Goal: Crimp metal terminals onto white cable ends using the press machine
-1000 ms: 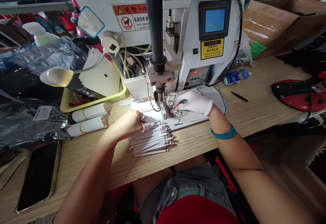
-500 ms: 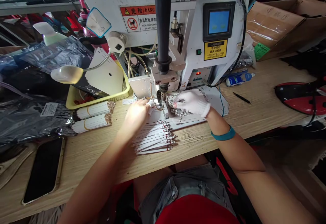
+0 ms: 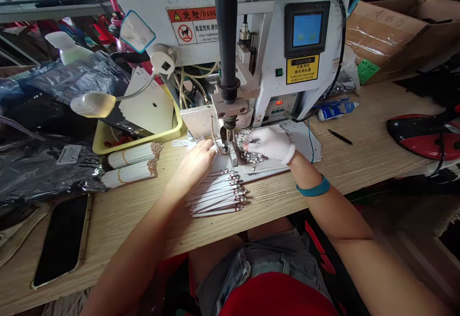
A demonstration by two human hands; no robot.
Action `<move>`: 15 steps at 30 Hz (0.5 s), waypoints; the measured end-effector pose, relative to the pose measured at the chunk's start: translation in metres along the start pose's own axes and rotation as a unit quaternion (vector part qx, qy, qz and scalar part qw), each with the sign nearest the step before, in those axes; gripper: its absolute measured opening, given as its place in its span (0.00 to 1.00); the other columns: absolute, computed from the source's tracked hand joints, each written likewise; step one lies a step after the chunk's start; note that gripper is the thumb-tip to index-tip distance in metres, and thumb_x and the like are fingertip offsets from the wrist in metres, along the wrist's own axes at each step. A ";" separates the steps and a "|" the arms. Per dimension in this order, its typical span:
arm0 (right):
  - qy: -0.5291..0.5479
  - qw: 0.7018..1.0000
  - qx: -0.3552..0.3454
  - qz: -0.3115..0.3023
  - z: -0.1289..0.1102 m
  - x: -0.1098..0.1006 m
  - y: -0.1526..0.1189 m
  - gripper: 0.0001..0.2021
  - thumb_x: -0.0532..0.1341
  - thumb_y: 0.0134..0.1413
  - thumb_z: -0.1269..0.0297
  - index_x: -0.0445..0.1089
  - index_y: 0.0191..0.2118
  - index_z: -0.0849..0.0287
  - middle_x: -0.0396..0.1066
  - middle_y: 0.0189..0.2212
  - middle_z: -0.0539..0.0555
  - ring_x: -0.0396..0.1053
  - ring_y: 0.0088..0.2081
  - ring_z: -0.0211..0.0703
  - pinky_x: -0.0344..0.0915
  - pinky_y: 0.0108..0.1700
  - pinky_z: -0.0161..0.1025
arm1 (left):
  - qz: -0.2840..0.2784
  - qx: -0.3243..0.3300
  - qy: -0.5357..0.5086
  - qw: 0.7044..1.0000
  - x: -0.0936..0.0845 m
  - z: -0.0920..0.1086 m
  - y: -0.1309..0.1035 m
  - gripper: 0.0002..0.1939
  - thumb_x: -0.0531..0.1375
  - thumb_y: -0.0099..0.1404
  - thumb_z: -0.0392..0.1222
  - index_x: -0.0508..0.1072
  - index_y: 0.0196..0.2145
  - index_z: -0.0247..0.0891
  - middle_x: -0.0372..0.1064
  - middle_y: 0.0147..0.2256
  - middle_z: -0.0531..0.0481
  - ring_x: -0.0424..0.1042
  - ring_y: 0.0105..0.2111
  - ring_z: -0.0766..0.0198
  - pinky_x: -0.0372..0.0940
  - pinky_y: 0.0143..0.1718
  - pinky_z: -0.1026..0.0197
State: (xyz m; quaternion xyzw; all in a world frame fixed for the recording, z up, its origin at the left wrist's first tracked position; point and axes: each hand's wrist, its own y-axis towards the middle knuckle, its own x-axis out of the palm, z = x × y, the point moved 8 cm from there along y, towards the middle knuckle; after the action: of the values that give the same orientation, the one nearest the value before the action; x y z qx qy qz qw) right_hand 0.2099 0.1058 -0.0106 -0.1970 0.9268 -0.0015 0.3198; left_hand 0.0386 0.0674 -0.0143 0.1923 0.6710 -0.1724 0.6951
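Observation:
My bare left hand [image 3: 198, 158] is closed in a pinch beside the hot tip [image 3: 230, 131] of the bench machine [image 3: 223, 93]. Something white shows at its fingertips, too small to make out. Close by on the right, my right hand [image 3: 272, 144] wears a white glove with some fingertips bare. Its thumb and fingers are pinched together over a pile of small white pieces [image 3: 256, 158]; what they hold is hidden. A small metal block [image 3: 233, 157] stands between my hands. Below it lies a fanned row of flat white strips [image 3: 212, 198] with reddish and white ends.
Two banded bundles of white strips [image 3: 131, 172] lie left of my hands, near a yellow basket [image 3: 154, 138] and a phone [image 3: 63, 239]. A lamp head [image 3: 93, 104] hangs above. A black pen [image 3: 340, 136], a blue-and-white tube [image 3: 337, 109] and a red-and-black device [image 3: 419, 136] lie to the right.
My left hand has shifted slightly right towards the tip. My right hand's fingers have drawn closer together over the pile. The view has moved a little.

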 end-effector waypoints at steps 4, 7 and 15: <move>0.169 0.984 0.050 -0.013 0.005 0.008 0.000 0.06 0.63 0.49 0.68 0.73 0.35 0.63 0.72 0.23 0.52 0.68 0.21 0.36 0.64 0.21 0.33 | 0.011 0.012 -0.051 0.999 -0.006 -0.004 -0.002 0.15 0.46 0.62 0.30 0.72 0.34 0.34 0.66 0.37 0.42 0.64 0.40 0.56 0.62 0.42 0.56; 0.288 0.957 0.026 -0.034 0.000 0.019 0.002 0.06 0.63 0.48 0.72 0.71 0.35 0.62 0.71 0.25 0.51 0.67 0.20 0.33 0.66 0.21 0.31 | 0.012 -0.022 -0.132 0.991 -0.018 -0.013 -0.006 0.11 0.49 0.60 0.33 0.72 0.32 0.35 0.65 0.34 0.45 0.65 0.35 0.60 0.62 0.37 0.60; 0.333 0.940 0.019 -0.076 -0.009 0.043 0.003 0.04 0.63 0.48 0.73 0.67 0.32 0.62 0.69 0.26 0.49 0.59 0.17 0.27 0.54 0.13 0.26 | -0.054 -0.108 -0.424 0.898 -0.008 -0.015 -0.007 0.08 0.53 0.55 0.40 0.69 0.25 0.35 0.62 0.23 0.54 0.58 0.24 0.68 0.53 0.26 0.65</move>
State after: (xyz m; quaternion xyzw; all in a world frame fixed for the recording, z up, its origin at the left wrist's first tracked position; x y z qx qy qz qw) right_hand 0.1726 0.0916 -0.0290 -0.2488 0.9624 -0.1089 -0.0040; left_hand 0.0216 0.0690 -0.0073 -0.0116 0.3366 -0.2016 0.9197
